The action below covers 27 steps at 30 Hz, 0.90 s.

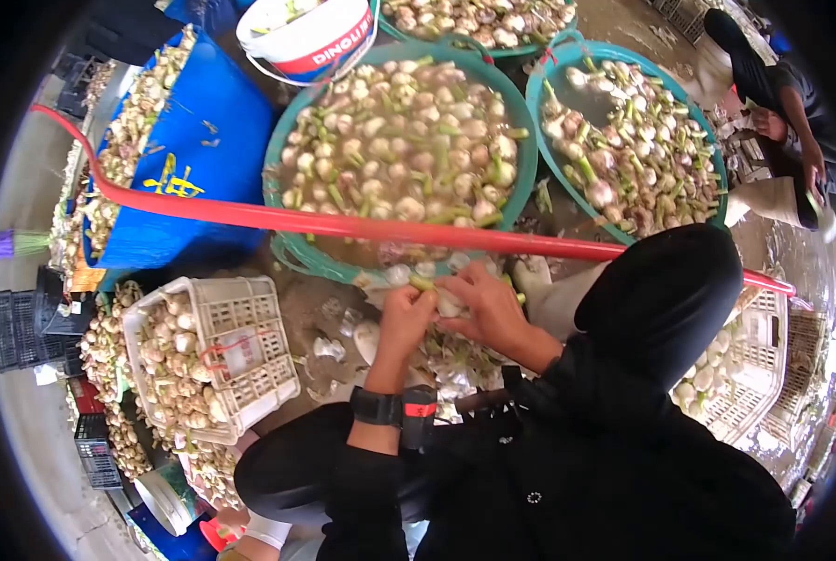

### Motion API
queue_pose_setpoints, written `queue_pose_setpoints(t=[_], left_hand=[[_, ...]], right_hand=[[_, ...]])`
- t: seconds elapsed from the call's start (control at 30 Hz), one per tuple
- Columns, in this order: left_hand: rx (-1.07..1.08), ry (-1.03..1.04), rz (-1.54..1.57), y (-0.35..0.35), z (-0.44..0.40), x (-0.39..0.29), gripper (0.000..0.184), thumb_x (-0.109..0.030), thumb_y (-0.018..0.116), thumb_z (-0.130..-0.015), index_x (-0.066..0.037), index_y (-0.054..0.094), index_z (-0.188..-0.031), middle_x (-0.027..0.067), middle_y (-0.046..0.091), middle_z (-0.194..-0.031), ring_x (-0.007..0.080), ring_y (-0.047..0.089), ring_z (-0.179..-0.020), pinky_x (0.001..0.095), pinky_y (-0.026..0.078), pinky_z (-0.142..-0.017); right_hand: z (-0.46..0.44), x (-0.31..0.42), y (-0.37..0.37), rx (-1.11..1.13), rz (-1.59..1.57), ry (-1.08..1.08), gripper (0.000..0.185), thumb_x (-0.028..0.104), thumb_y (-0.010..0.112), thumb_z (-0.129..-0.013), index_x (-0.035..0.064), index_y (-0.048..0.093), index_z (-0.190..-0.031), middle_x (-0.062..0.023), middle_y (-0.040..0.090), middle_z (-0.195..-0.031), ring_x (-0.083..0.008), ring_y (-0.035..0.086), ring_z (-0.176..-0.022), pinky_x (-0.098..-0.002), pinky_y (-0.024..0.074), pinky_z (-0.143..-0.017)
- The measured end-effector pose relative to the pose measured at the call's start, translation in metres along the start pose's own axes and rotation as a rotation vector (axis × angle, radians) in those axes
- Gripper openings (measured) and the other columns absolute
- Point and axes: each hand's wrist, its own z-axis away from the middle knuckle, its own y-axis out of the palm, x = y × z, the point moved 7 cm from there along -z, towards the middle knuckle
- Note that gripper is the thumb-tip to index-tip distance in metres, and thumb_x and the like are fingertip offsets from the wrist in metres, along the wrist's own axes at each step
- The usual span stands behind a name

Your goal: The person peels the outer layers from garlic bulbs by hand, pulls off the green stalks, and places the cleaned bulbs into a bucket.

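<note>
My left hand (407, 316) and my right hand (493, 307) meet at the near rim of the middle green tub (282, 192). Between them is a garlic bulb (450, 304) with a short green stem. The left fingers pinch at the stem, while the right fingers close around the bulb and partly hide it. In the tub, many garlic bulbs (404, 140) lie in cloudy water. Peeled skins and trimmings (455, 360) litter the ground below my hands.
A red hose or pipe (380, 226) crosses above the tub. Beside it stand another green tub of garlic (535, 117), a blue container (189, 187) and a white bucket (320, 47). White crates (250, 346) flank my legs. Another person's hand (815, 173) shows at right.
</note>
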Motion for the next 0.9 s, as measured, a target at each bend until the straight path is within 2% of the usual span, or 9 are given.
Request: queue_pose_setpoints(t=[0.3, 0.4, 0.47, 0.53, 0.6, 0.7, 0.77, 0.83, 0.9], left_hand=[[-0.08, 0.015, 0.047, 0.0, 0.006, -0.01, 0.02, -0.008, 0.051, -0.072, 0.006, 0.061, -0.083, 0.0024, 0.058, -0.066, 0.0067, 0.052, -0.058, 0.0225, 0.041, -0.052], [-0.02, 0.067, -0.009, -0.015, 0.006, -0.01, 0.023, -0.005, 0.051, -0.072, 0.005, 0.061, -0.09, 0.0009, 0.059, -0.07, 0.006, 0.051, -0.059, 0.0222, 0.042, -0.054], [0.013, 0.103, -0.092, -0.018, 0.008, -0.011, 0.025, -0.004, 0.051, -0.072, 0.004, 0.06, -0.094, 0.0, 0.059, -0.072, 0.0055, 0.051, -0.061, 0.0215, 0.042, -0.056], [-0.011, 0.054, 0.325, -0.02, 0.009, -0.013, 0.022, -0.004, 0.053, -0.076, 0.002, 0.061, -0.096, -0.0007, 0.059, -0.078, 0.0056, 0.052, -0.067, 0.0208, 0.043, -0.061], [-0.023, 0.041, 0.35, -0.015, 0.01, -0.016, 0.02, -0.006, 0.054, -0.078, 0.002, 0.061, -0.096, -0.0003, 0.059, -0.081, 0.0058, 0.052, -0.07, 0.0207, 0.042, -0.063], [-0.07, 0.034, 0.426, -0.011, 0.011, -0.012, 0.02, -0.009, 0.056, -0.08, 0.001, 0.061, -0.097, 0.0006, 0.06, -0.084, 0.0059, 0.051, -0.072, 0.0207, 0.042, -0.064], [-0.094, 0.051, 0.479, -0.012, 0.014, -0.015, 0.02, -0.011, 0.057, -0.081, 0.001, 0.061, -0.097, 0.0011, 0.06, -0.084, 0.0059, 0.051, -0.071, 0.0207, 0.042, -0.064], [-0.18, 0.136, 0.166, -0.021, 0.02, -0.038, 0.018, -0.009, 0.057, -0.08, 0.002, 0.061, -0.093, -0.0002, 0.059, -0.08, 0.0058, 0.05, -0.07, 0.0202, 0.042, -0.063], [-0.28, 0.395, -0.248, -0.024, 0.023, -0.062, 0.013, -0.006, 0.057, -0.076, 0.004, 0.058, -0.083, 0.0032, 0.055, -0.07, 0.0082, 0.051, -0.068, 0.0226, 0.041, -0.06]], right_hand=[[-0.006, 0.001, 0.0, 0.007, 0.019, 0.069, 0.051, 0.017, 0.075, -0.055, 0.0145, 0.056, -0.103, -0.0103, 0.049, -0.086, -0.0286, 0.054, -0.076, -0.0351, 0.0454, -0.063], [-0.007, -0.004, -0.005, 0.025, -0.147, 0.065, 0.046, 0.016, 0.075, -0.059, 0.0117, 0.056, -0.101, -0.0071, 0.052, -0.091, -0.0223, 0.056, -0.079, -0.0307, 0.0454, -0.067], [-0.002, -0.013, 0.023, 0.333, -1.058, 0.448, 0.045, 0.017, 0.073, -0.065, 0.0062, 0.052, -0.103, -0.0063, 0.056, -0.095, -0.0154, 0.057, -0.085, -0.029, 0.0462, -0.07], [-0.006, -0.009, 0.017, 0.276, -1.07, 0.439, 0.046, 0.016, 0.073, -0.067, 0.0042, 0.05, -0.105, -0.0065, 0.057, -0.095, -0.0132, 0.056, -0.086, -0.0275, 0.0458, -0.07], [-0.008, -0.011, 0.016, 0.223, -1.08, 0.436, 0.048, 0.016, 0.072, -0.068, 0.0022, 0.048, -0.107, -0.0068, 0.058, -0.095, -0.011, 0.054, -0.087, -0.026, 0.0454, -0.071], [-0.011, -0.009, 0.005, 0.064, -0.842, 0.145, 0.048, 0.015, 0.069, -0.071, 0.0032, 0.046, -0.111, -0.0082, 0.058, -0.091, -0.0137, 0.058, -0.077, -0.0256, 0.0472, -0.065], [0.003, -0.017, 0.029, 0.303, -1.418, 0.584, 0.039, 0.021, 0.061, -0.079, 0.0022, 0.046, -0.11, -0.0091, 0.058, -0.093, -0.016, 0.059, -0.067, -0.0262, 0.0489, -0.059], [0.006, -0.009, 0.035, 0.348, -1.74, 0.659, 0.036, 0.028, 0.053, -0.084, 0.0018, 0.047, -0.108, -0.0092, 0.058, -0.091, -0.0178, 0.059, -0.062, -0.0286, 0.0501, -0.055], [0.009, -0.022, 0.048, 0.318, -1.66, 0.805, 0.043, 0.039, 0.045, -0.087, 0.0028, 0.045, -0.111, -0.0137, 0.059, -0.083, -0.0221, 0.061, -0.065, -0.0338, 0.0518, -0.058]])
